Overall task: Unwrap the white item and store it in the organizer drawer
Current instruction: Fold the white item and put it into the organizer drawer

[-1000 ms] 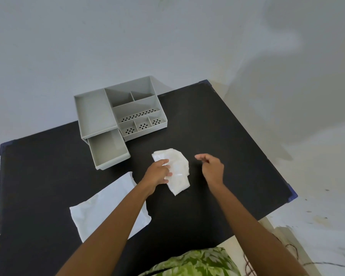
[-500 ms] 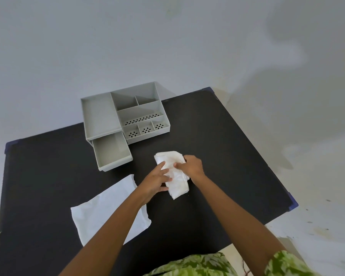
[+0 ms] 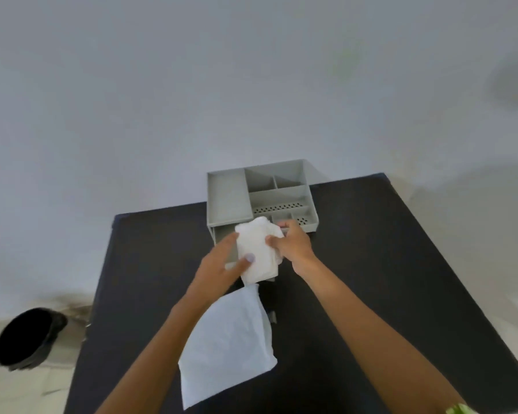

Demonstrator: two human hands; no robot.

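The white item [image 3: 256,252], a folded soft pad, is held up by both hands just in front of the grey organizer [image 3: 228,198]. My left hand [image 3: 222,265] grips its left and lower side, thumb across the front. My right hand [image 3: 292,245] pinches its right edge. The pulled-out drawer [image 3: 222,234] lies directly behind and under the item, mostly hidden by it and by my left hand. A flat white wrapper [image 3: 225,345] lies on the black table [image 3: 371,264] near me, partly under my left forearm.
The organizer's upper compartments, some with perforated floors [image 3: 278,208], stand at the table's far edge against a pale wall. A black bin [image 3: 24,339] sits on the floor to the left of the table. A small grey object [image 3: 272,317] lies beside the wrapper.
Both hands have taken hold of the white item and lifted it off the table toward the organizer's drawer. The camera has shifted, so the organizer now appears centred.
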